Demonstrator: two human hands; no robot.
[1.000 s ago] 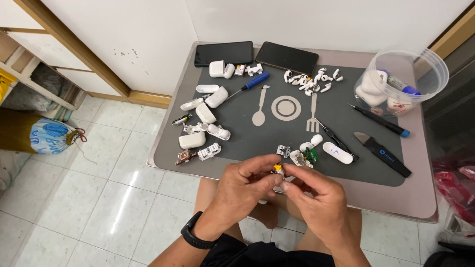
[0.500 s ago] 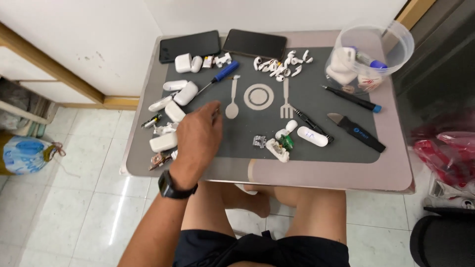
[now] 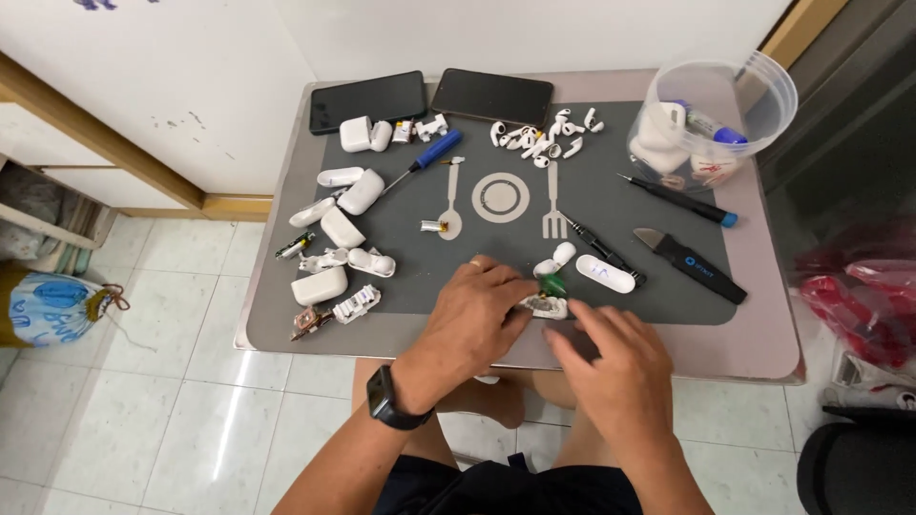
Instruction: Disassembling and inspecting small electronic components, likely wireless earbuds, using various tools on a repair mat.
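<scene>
Two hands were low in the middle of the frame, over the front edge of a grey mat on a small table. The left hand had a black watch on its wrist. Its fingers were pinched together on a small white broken part with a green bit just above it. The part lay on the mat at lower middle, between the two hands. The right hand was just beside the part, palm down. Its fingers were spread a little and held nothing that could be seen.

Two dark phones lay side by side at the top of the frame. One blue screwdriver lay under them. About five white earbud cases and some smaller pieces were spread over the left of the mat. A pile of white earbuds sat at upper middle; they were too many and too small to count. One clear tub stood at upper right with white things inside. To the right of the hands lay one thin black tool with a blue end, one black flat tool and one white oval lid. One blue bag lay on the floor at the left.
</scene>
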